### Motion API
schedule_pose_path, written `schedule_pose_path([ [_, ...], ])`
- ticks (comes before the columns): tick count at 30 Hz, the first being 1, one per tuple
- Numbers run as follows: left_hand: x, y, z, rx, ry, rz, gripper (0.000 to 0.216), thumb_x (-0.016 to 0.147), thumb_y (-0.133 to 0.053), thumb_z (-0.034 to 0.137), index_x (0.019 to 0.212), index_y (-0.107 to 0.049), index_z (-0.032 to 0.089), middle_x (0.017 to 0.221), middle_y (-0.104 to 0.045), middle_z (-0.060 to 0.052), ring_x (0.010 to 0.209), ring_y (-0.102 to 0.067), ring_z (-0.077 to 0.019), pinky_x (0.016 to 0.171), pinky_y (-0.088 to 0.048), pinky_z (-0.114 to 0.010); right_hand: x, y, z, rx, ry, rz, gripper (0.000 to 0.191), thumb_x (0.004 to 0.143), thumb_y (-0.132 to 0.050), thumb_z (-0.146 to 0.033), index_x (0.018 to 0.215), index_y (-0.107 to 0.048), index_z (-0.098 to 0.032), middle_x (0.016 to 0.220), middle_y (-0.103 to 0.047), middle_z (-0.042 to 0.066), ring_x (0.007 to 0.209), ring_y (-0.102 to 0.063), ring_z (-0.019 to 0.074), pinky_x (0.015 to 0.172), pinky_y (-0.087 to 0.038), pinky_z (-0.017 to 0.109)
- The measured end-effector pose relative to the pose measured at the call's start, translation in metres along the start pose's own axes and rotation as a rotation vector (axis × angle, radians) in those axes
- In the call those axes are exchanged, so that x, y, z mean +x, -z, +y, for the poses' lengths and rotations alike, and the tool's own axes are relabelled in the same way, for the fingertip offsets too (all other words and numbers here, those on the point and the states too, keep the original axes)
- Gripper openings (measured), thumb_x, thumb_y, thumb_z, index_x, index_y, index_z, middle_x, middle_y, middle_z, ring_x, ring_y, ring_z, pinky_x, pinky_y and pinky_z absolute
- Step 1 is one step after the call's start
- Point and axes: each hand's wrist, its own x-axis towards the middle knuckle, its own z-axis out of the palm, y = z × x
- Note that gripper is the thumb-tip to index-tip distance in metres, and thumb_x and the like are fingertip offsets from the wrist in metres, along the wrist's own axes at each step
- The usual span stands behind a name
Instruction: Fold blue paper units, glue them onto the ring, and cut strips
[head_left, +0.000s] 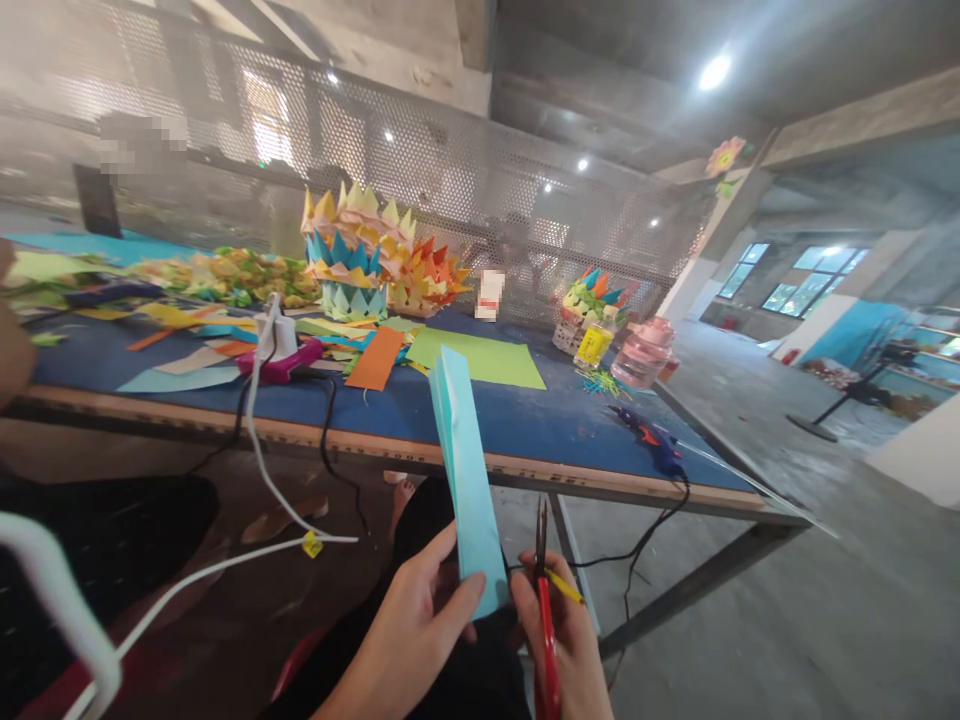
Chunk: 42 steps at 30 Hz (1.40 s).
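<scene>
Holding a folded light-blue paper strip (466,470) upright, the left hand (420,625) pinches its lower end between thumb and fingers, below the near edge of the blue desk (525,415). Just beside it, the right hand (566,630) is closed around red-handled scissors (543,590), blades together and pointing up. Behind, a blue glue gun (651,442) lies on the desk.

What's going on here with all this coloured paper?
A person sits at a blue table. Their left hand holds up a folded light-blue paper strip, and their right hand grips red-handled scissors, blades closed beside the strip. Spiky paper crowns and a blue glue gun rest on the table.
</scene>
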Motion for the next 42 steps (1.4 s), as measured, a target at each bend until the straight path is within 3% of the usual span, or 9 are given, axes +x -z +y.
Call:
schedule_pose_path([
  [3, -0.004, 0.000, 0.000, -0.031, 0.018, -0.035, 0.052, 0.084, -0.058, 0.040, 0.130, -0.049, 0.017, 0.085, -0.065, -0.004, 0.073, -0.057, -0.0158, 0.057, -0.049, -0.023, 0.002, -0.001, 0.007, 0.259, -0.191, -0.060, 0.051, 0.065, -0.077, -0.050, 0.097, -0.050, -0.022, 0.061, -0.050, -0.007, 0.042, -0.040, 0.0050, 0.041, -0.030, 0.017],
  [7, -0.006, 0.006, 0.001, -0.269, 0.058, -0.021, 0.048, 0.085, -0.058, 0.045, 0.127, -0.055, 0.021, 0.107, -0.068, -0.007, 0.095, -0.061, -0.0196, 0.085, -0.048, -0.029, 0.003, -0.001, 0.006, 0.493, -0.351, -0.233, 0.048, 0.062, -0.080, -0.048, 0.093, -0.054, -0.022, 0.053, -0.050, -0.006, 0.040, -0.039, 0.0059, 0.039, -0.027, 0.017],
  [10, -0.002, 0.011, 0.002, -0.518, 0.123, -0.008, 0.045, 0.084, -0.057, 0.049, 0.120, -0.061, 0.022, 0.116, -0.066, -0.009, 0.108, -0.058, -0.0224, 0.092, -0.045, -0.031, 0.003, -0.002, 0.002, 0.567, -0.430, -0.337, 0.047, 0.056, -0.084, -0.045, 0.087, -0.059, -0.019, 0.057, -0.052, -0.004, 0.045, -0.038, 0.0051, 0.037, -0.023, 0.015],
  [13, 0.002, 0.013, 0.004, -0.591, 0.144, -0.075, 0.044, 0.075, -0.071, 0.041, 0.114, -0.064, 0.022, 0.108, -0.069, -0.008, 0.103, -0.062, -0.0229, 0.092, -0.045, -0.033, 0.000, -0.005, 0.004, 0.558, -0.462, -0.390, 0.046, 0.055, -0.084, -0.044, 0.082, -0.059, -0.016, 0.055, -0.051, -0.004, 0.044, -0.038, 0.0038, 0.036, -0.021, 0.014],
  [17, 0.005, 0.013, 0.007, -0.469, 0.120, -0.029, 0.033, 0.072, -0.076, 0.031, 0.101, -0.066, 0.019, 0.090, -0.070, -0.003, 0.084, -0.064, -0.0167, 0.079, -0.049, -0.027, -0.005, -0.008, 0.014, 0.503, -0.396, -0.393, 0.053, 0.059, -0.080, -0.053, 0.090, -0.057, -0.018, 0.058, -0.054, -0.004, 0.039, -0.041, 0.0039, 0.036, -0.026, 0.015],
  [20, 0.005, 0.016, 0.005, -0.439, 0.162, 0.031, 0.027, 0.073, -0.075, 0.030, 0.095, -0.066, 0.016, 0.088, -0.072, -0.005, 0.078, -0.064, -0.0157, 0.073, -0.051, -0.025, -0.007, -0.006, 0.014, 0.428, -0.299, -0.261, 0.057, 0.062, -0.078, -0.056, 0.100, -0.053, -0.020, 0.063, -0.057, -0.005, 0.041, -0.046, 0.0041, 0.040, -0.032, 0.016],
  [24, 0.005, 0.022, 0.002, -0.462, 0.218, 0.024, 0.028, 0.074, -0.074, 0.031, 0.095, -0.064, 0.015, 0.086, -0.073, -0.007, 0.078, -0.068, -0.0199, 0.076, -0.052, -0.033, -0.003, -0.001, 0.000, 0.405, -0.331, -0.108, 0.056, 0.067, -0.076, -0.052, 0.107, -0.050, -0.023, 0.076, -0.062, -0.002, 0.054, -0.054, 0.0070, 0.046, -0.036, 0.016],
  [35, 0.007, 0.030, 0.003, -0.316, 0.167, -0.039, 0.030, 0.073, -0.075, 0.030, 0.098, -0.068, 0.017, 0.094, -0.073, -0.008, 0.085, -0.066, -0.0211, 0.078, -0.052, -0.032, 0.000, -0.013, -0.016, 0.499, -0.333, -0.311, 0.041, 0.074, -0.074, -0.043, 0.101, -0.051, -0.021, 0.060, -0.046, -0.009, 0.045, -0.038, 0.0036, 0.044, -0.027, 0.017],
  [42, 0.011, 0.035, 0.004, -0.307, 0.168, -0.068, 0.030, 0.074, -0.074, 0.029, 0.100, -0.067, 0.017, 0.094, -0.073, -0.008, 0.085, -0.066, -0.0212, 0.080, -0.051, -0.032, 0.007, -0.015, -0.016, 0.337, -0.144, -0.273, 0.044, 0.068, -0.079, -0.032, 0.096, -0.047, -0.020, 0.070, -0.058, -0.007, 0.059, -0.052, 0.0074, 0.059, -0.042, 0.020],
])
